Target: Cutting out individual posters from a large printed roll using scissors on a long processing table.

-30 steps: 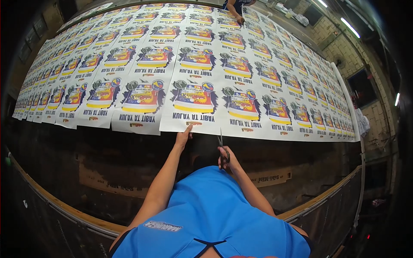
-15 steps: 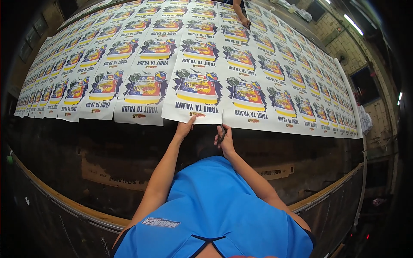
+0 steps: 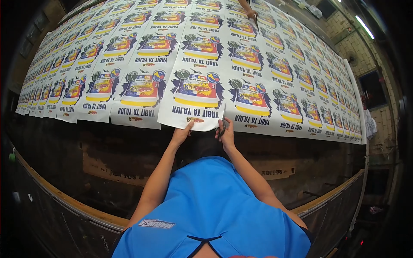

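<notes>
A long white printed sheet [image 3: 202, 114] covers the broad surface before me, with rows of the same colourful design cut into strips at the left. My left hand [image 3: 183, 134] pinches the front edge of one strip, thumb on top. Close on its right, my right hand [image 3: 228, 135] is closed round the handles of dark scissors [image 3: 221, 128]. The scissor blades sit at a slit that runs in from the front edge, beside the strip that my left hand holds. The strip's front right corner curls a little.
At the far side, another person's hand [image 3: 251, 14] holds a dark pointed tool [image 3: 257, 21] over the sheet. Below the sheet's front edge lies a flat brown cardboard piece [image 3: 112, 167]. A wooden rail [image 3: 73, 206] crosses the lower left. A brick wall [image 3: 374, 64] stands at right.
The slit beside my strip has opened wider, and its front edge has lifted and curled. My scissors have moved slightly with the slit. The other person's hand has shifted right and away.
</notes>
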{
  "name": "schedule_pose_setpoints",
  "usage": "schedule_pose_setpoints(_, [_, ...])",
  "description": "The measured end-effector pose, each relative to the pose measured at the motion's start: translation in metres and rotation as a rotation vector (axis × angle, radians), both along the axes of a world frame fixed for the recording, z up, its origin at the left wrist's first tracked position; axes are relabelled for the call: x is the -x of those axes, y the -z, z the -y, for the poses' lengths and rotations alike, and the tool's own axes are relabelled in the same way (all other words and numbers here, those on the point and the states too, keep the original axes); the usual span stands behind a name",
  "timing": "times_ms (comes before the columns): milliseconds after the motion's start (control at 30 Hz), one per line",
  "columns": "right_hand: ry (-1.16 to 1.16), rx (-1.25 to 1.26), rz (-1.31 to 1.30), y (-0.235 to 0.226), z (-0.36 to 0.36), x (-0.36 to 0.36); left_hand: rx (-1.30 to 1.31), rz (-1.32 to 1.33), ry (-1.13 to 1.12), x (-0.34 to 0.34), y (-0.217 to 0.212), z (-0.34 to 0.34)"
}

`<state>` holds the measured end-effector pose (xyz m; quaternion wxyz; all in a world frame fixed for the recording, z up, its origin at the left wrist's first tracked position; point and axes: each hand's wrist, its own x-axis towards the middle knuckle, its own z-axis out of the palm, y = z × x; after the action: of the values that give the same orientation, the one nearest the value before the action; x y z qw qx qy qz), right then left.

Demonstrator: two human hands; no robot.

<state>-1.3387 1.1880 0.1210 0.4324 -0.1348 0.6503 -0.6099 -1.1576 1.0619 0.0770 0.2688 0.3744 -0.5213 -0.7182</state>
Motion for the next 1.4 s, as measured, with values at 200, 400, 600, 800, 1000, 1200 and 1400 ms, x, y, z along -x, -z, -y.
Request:
schedule_pose_setpoints(200, [-0.013,0.022,-0.038,0.026,0.021,0.031,-0.132,0.082,-0.026,0.012,-0.010,0.000])
schedule_pose_setpoints(400, [-0.031,-0.099,0.146,0.003,0.030,0.044,-0.208,0.183,0.000,0.006,-0.017,0.007])
schedule_pose_setpoints(600, [-0.025,-0.105,0.083,0.003,0.044,0.058,-0.250,0.298,-0.033,0.010,-0.028,0.008])
schedule_pose_setpoints(800, [-0.024,-0.043,0.070,0.029,0.078,0.098,-0.319,0.312,0.017,0.012,-0.038,0.014])
schedule_pose_setpoints(1000, [-0.048,-0.018,-0.062,0.065,0.136,0.160,-0.341,0.270,-0.010,0.017,-0.059,0.023])
schedule_pose_setpoints(1200, [-0.066,0.010,-0.072,0.052,0.212,0.219,-0.418,0.309,-0.013,0.008,-0.071,0.032])
schedule_pose_setpoints(1400, [-0.068,0.090,-0.087,0.063,0.296,0.271,-0.528,0.372,-0.052,0.001,-0.081,0.036])
